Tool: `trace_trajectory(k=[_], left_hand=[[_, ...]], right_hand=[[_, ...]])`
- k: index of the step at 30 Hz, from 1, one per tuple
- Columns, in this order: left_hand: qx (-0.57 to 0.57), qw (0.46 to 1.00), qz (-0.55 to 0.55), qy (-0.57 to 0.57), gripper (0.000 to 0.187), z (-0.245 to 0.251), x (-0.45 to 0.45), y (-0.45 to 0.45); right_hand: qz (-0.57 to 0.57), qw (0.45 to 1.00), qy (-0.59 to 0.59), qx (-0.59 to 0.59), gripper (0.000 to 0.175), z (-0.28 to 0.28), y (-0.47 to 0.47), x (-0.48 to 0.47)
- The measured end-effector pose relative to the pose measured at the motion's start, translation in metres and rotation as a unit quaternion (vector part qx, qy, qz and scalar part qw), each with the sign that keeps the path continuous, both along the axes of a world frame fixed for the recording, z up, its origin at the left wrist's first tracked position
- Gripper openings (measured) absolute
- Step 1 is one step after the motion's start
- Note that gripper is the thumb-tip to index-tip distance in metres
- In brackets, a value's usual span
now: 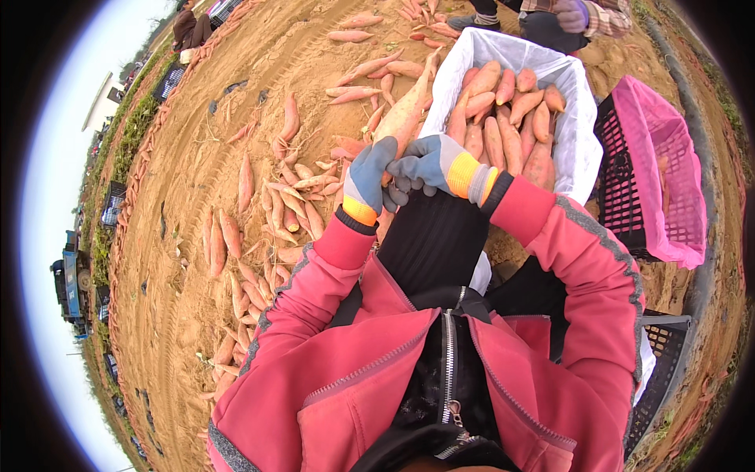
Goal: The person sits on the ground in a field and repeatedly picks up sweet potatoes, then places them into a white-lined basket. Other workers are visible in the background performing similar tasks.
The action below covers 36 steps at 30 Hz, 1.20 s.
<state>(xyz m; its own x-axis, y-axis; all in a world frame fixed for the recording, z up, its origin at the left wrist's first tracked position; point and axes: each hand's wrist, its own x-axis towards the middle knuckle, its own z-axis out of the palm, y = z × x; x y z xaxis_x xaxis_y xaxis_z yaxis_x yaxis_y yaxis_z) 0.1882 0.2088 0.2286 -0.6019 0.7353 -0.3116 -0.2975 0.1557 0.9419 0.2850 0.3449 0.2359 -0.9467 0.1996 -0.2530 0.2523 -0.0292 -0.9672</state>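
Note:
A large, long sweet potato [407, 112] points away from me, its thin tip at the far end. My left hand [370, 171], in a grey-blue and yellow work glove, grips its near end. The gloved fingers of my right hand [433, 162] curl around that same end from the other side, partly hiding it. Just beyond my right hand stands a crate with a white liner [575, 147], holding many sweet potatoes [510, 133]. To the left of my left hand, a loose heap of smaller sweet potatoes [295, 200] lies on the sandy soil.
At right is a black plastic crate with a pink liner [672, 177]. Another black crate [660, 360] stands by my right elbow. Across the white-lined crate crouches a person with a purple glove [571, 15]. Further off at left are a blue vehicle [72, 283] and a long row of sweet potatoes [127, 212].

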Motion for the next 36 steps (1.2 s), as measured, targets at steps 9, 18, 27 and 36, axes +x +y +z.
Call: trace_trajectory(k=[9,18,27,36], left_hand=[[-0.023,0.997,0.039,0.061,0.038,0.007,0.012,0.005],[-0.016,0.994,-0.05,0.092,0.048,0.01,0.01,0.02],[0.037,0.979,-0.073,0.186,0.062,-0.039,-0.018,0.079],[-0.17,0.984,-0.006,0.058,0.052,-0.146,-0.058,-0.037]], right_hand=[[-0.051,0.997,-0.005,0.05,0.025,-0.007,-0.001,0.008],[-0.005,0.997,0.075,-0.002,0.058,-0.021,0.106,0.034],[-0.248,0.96,-0.007,0.128,0.037,-0.036,0.18,0.034],[-0.249,0.914,-0.227,0.227,0.07,-0.142,0.19,0.007]])
